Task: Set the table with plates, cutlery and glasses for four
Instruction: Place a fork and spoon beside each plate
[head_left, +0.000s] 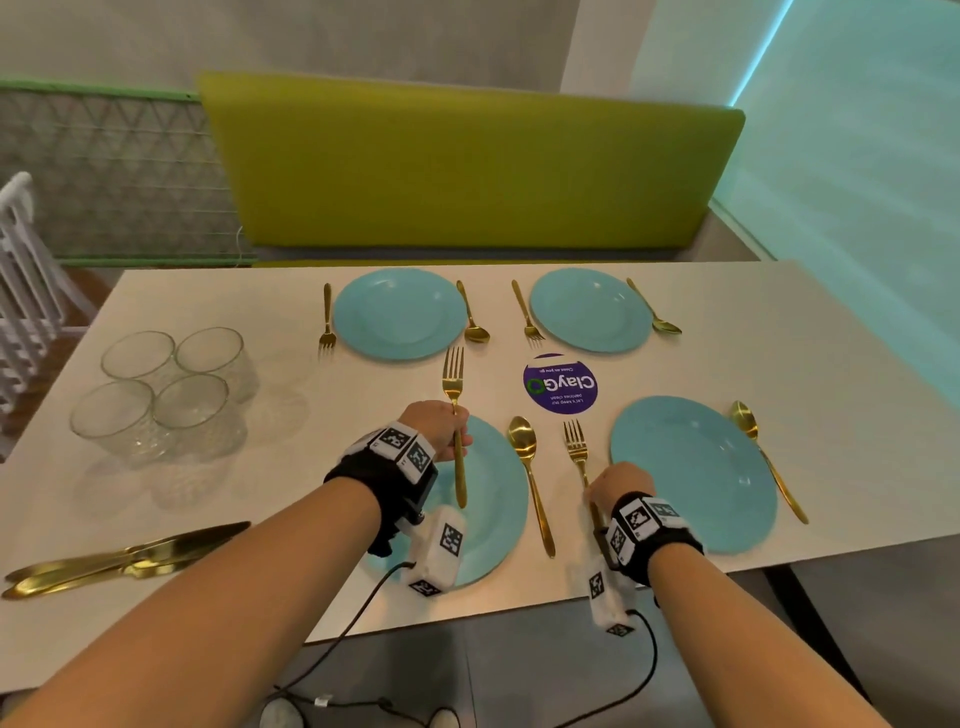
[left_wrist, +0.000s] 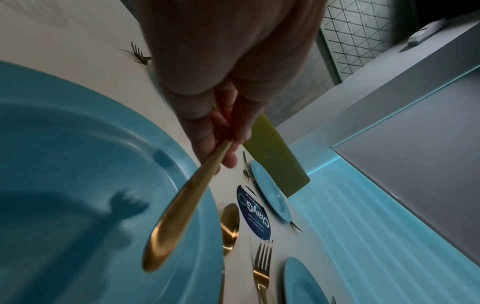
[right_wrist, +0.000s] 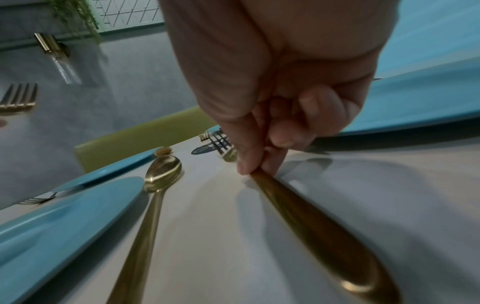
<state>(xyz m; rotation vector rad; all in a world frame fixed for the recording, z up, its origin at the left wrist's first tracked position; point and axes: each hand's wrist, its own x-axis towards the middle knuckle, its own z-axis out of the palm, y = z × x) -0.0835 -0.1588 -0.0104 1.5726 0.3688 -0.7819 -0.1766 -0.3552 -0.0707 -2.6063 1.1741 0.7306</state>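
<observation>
Four blue plates lie on the white table (head_left: 291, 467), each far one flanked by a gold fork and spoon. My left hand (head_left: 451, 430) grips a gold fork (head_left: 453, 382) by its handle (left_wrist: 176, 222), held above the near left plate (head_left: 493, 514), tines pointing away from me. A gold spoon (head_left: 527, 467) lies right of that plate. My right hand (head_left: 605, 488) pinches the handle (right_wrist: 319, 226) of a second gold fork (head_left: 575, 447), which lies on the table left of the near right plate (head_left: 693, 473). Another spoon (head_left: 769, 462) lies on that plate's right rim.
Several clear glasses (head_left: 166, 384) stand grouped at the table's left. Gold knives (head_left: 124, 558) lie together near the front left edge. A purple round sticker (head_left: 560, 383) marks the table's middle. A green bench back (head_left: 467, 166) runs behind the far edge.
</observation>
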